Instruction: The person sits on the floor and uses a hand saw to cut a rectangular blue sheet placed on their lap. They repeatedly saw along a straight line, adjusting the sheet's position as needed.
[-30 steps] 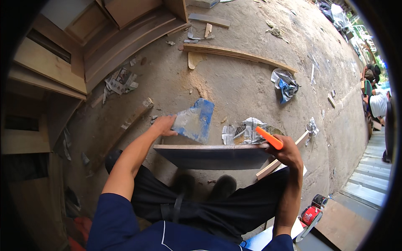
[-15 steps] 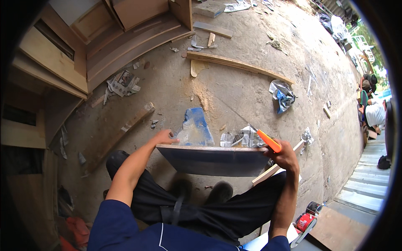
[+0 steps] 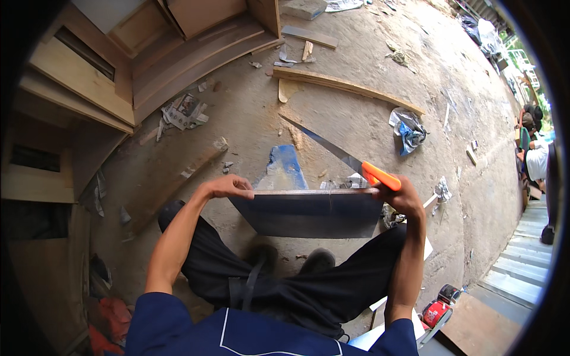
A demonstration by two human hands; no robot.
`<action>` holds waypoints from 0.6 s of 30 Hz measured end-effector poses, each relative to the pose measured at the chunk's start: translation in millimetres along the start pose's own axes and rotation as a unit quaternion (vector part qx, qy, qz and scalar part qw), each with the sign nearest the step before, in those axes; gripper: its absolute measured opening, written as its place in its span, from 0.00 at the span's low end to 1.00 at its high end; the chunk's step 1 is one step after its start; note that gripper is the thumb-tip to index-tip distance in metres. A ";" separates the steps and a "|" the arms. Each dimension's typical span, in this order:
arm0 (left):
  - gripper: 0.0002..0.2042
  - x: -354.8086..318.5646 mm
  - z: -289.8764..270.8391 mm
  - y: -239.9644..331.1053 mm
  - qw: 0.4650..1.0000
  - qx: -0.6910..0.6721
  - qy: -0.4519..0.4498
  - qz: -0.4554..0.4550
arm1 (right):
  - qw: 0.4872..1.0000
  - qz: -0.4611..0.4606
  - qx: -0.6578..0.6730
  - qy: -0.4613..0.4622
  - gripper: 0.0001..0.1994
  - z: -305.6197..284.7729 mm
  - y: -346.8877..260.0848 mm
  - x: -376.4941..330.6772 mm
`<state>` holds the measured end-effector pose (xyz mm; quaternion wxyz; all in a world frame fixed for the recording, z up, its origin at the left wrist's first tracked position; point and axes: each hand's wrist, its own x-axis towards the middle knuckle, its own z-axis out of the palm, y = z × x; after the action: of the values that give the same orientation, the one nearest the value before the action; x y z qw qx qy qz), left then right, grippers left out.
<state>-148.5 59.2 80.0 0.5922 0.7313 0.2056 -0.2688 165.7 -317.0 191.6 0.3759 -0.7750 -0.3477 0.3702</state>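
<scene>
A dark-faced wooden panel stands tilted in front of my knees, its thin top edge facing away from me. My left hand pinches the upper left corner of this panel. At the opposite corner, my right hand is closed around the orange handle of a handsaw, and its fingers also touch the panel's edge. The saw's blade slants up to the left above the floor, apart from the panel. Part of the handle is hidden in my palm. Beyond the panel lies a worn blue-and-white sheet piece, partly covered by it.
Wooden cabinets stand at the left. A long timber strip lies ahead beside sawdust, and another plank lies left. Crumpled newspaper and a blue-white wad litter the concrete. A red-and-black power tool sits lower right. People are far right.
The panel has risen slightly, with both hands on it. My left hand has closed over its corner. The saw blade has turned, showing its flat side. My view has shifted a little left.
</scene>
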 end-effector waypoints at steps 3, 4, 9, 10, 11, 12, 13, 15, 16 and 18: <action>0.18 -14.4 14.1 17.4 0.996 0.031 0.086 0.012 | 1.000 -0.005 0.015 -0.014 0.13 -6.8 10.8 23.5; 0.17 -18.7 14.8 16.0 0.993 0.037 0.115 0.015 | 1.000 -0.005 0.022 -0.018 0.12 -4.3 8.2 33.7; 0.21 -29.0 -5.0 10.9 0.961 0.131 0.241 0.014 | 0.998 0.052 0.039 -0.004 0.08 11.6 12.2 89.0; 0.22 -25.7 -14.9 8.5 0.956 0.154 0.250 -0.002 | 0.999 0.029 0.041 0.014 0.09 22.0 16.0 103.1; 0.23 -22.2 -24.7 5.0 0.950 0.179 0.257 -0.018 | 0.998 0.006 0.045 0.034 0.09 36.5 21.2 117.4; 0.26 -15.0 -32.6 -0.3 0.947 0.197 0.251 -0.036 | 0.997 0.032 0.057 0.037 0.09 47.5 28.4 132.7; 0.26 -4.6 -40.1 -3.6 0.948 0.194 0.249 -0.042 | 0.997 0.036 0.036 0.064 0.10 55.5 45.5 150.9; 0.27 7.9 -52.0 -16.9 0.948 0.189 0.246 -0.067 | 0.994 0.087 -0.001 0.073 0.12 72.3 52.5 176.1; 0.27 15.6 -55.1 -20.3 0.947 0.193 0.247 -0.069 | 0.994 0.067 -0.006 0.091 0.13 76.0 57.3 184.1; 0.28 32.1 -61.9 -24.1 0.945 0.202 0.247 -0.068 | 0.991 0.026 -0.015 0.130 0.14 77.3 67.0 196.5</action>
<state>-129.4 124.3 50.9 0.3430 0.8632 0.3365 -0.1550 213.7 -163.1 39.6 0.3964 -0.8312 -0.2809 0.2703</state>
